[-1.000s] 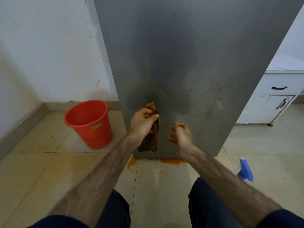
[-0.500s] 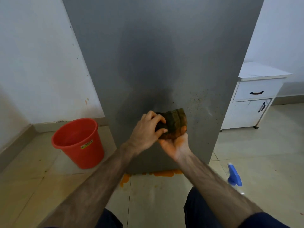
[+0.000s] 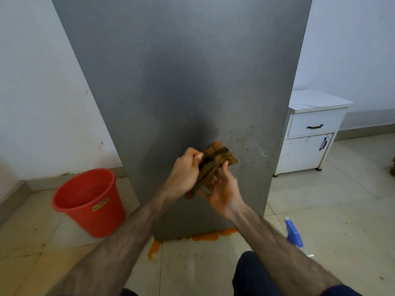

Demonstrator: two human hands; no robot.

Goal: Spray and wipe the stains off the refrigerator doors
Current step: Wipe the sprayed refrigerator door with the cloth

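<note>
Pale glossy floor tiles (image 3: 320, 221) and white walls frame a tall grey refrigerator door (image 3: 181, 82), its face matte and brushed-looking, with a dark damp patch at centre. A scatter of fine dark specks (image 3: 245, 137) lies on the door at about 3 o'clock from the hands. Orange liquid (image 3: 205, 237) has pooled on the tile along the door's foot, at 6 o'clock.

Both hands meet just in front of the door's lower half. The left hand (image 3: 183, 174) pinches the upper edge of a stained brown-and-orange cloth (image 3: 215, 163), fingers curled round it. The right hand (image 3: 224, 189) cradles the cloth from below, palm up, thumb closing over the folds. The cloth looks limp, bunched and soaked with grime; it appears to be getting refolded, judging by the grip.

At 8 o'clock stands a red plastic bucket (image 3: 89, 201), smooth, round and tapered. At 4 o'clock a blue spray bottle (image 3: 294, 232) sits on the floor, only its trigger head showing. A white cabinet (image 3: 310, 135) with dark handles stands at 2 o'clock beside the refrigerator.

Risks, as I judge them: a cloth this dirty may smear orange back onto the door rather than lift the specks. The puddle could make the tile slippery underfoot.
</note>
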